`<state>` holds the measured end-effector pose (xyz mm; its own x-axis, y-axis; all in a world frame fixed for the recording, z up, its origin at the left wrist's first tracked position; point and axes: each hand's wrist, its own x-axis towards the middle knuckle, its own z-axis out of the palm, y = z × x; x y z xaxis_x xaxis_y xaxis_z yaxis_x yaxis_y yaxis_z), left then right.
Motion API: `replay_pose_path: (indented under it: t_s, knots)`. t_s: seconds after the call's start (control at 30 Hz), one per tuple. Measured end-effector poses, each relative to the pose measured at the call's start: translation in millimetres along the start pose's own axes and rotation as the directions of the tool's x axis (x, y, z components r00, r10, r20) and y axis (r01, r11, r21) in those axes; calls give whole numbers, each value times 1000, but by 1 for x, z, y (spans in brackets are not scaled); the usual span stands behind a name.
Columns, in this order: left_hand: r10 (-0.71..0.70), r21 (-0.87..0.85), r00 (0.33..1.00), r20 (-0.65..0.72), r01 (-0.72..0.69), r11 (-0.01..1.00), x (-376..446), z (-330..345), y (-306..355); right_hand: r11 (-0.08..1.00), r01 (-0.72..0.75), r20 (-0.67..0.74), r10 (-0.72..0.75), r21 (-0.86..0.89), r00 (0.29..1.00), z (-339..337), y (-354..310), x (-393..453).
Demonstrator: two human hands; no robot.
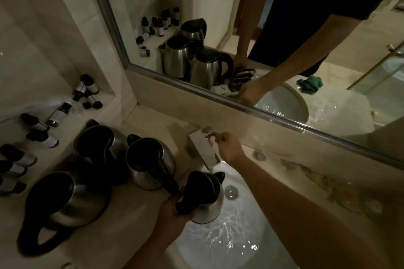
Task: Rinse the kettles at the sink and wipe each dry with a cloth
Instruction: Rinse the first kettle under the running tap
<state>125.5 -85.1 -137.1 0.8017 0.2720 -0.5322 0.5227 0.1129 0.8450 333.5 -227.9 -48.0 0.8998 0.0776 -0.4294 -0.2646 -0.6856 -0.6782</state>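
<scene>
Steel kettle with a black lid and handle, held above the sink basin just below the square chrome faucet spout. The left hand grips the kettle's black handle, fingers curled round it; the body hangs over the water-covered part of the basin, near the drain.

The right hand reaches across the basin to the faucet lever — its fingertips pinch the lever's end, beside the spout's base.

Three further kettles stand on the counter left of the sink: one just beside the held kettle, one behind it toward the wall, and the largest nearest the camera, its loop handle pointing to the counter's front edge.

Small dark-capped bottles lie and stand along the counter's left side and in the wall recess.

The mirror above the backsplash reflects the kettles, both arms and a green cloth — seen only in reflection, lying on the counter beside the basin.
</scene>
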Motion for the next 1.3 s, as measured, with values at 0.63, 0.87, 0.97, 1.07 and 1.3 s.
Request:
replay_pose_path:
  t_s: [0.63,0.87,0.97,1.07,1.3]
  knots:
    - [492,766,851,186,-439,470,44,-12,-40,987,51,314,0,-155,949,80,122,-44]
    - [518,798,837,178,-431,422,50,-12,-51,986,-2,297,52,-168,954,70,109,-54]
    - [530,809,826,190,-438,392,49,-11,-48,981,38,296,21,-192,955,71,110,-56]
    - [543,819,817,193,-439,369,49,-12,-48,971,49,299,24,-235,954,77,117,-49]
    - [510,831,852,117,-365,419,56,-9,-57,964,71,276,3,-258,961,84,126,-24]
